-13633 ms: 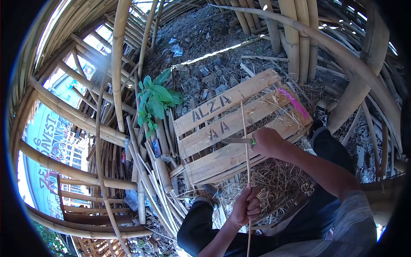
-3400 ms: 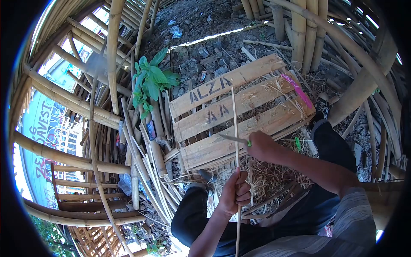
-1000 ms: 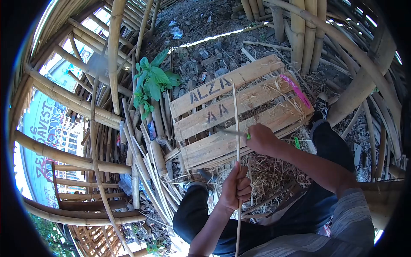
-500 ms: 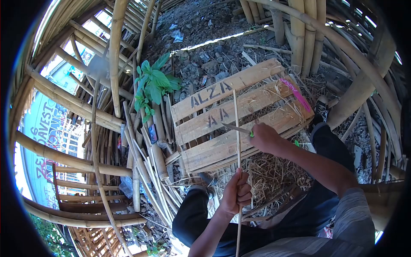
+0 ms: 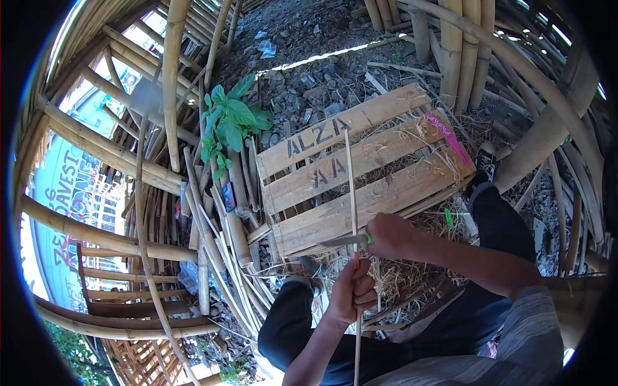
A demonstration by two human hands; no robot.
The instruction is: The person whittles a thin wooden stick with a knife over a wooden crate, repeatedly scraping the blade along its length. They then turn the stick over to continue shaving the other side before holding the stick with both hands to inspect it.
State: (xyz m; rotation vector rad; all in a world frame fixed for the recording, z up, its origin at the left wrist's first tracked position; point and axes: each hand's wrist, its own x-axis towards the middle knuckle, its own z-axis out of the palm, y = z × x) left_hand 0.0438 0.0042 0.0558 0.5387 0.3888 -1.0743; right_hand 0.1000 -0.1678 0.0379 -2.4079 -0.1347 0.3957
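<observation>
My left hand (image 5: 353, 291) is closed around a thin bamboo strip (image 5: 351, 186), which runs upright from below my lap to over the crate. My right hand (image 5: 390, 236) grips a knife (image 5: 344, 241) by its green handle. Its blade points left and crosses the strip just above my left thumb; whether the edge is cutting in cannot be made out. Behind the strip lies a slatted wooden crate (image 5: 315, 227) with dark stencilled letters and a pink mark on its right end.
Straw-like shavings (image 5: 412, 270) cover the ground between my legs. Cut bamboo strips and poles (image 5: 237, 241) lie at the left beside a leafy plant (image 5: 230, 119). A bamboo railing (image 5: 116, 243) stands at far left, thick bamboo posts (image 5: 468, 58) at upper right. Rubble covers the ground behind the crate.
My right hand has drawn the knife down along the strip, from over the crate to just above my left hand. The strip's top leans slightly more to the left. My left hand stays in place.
</observation>
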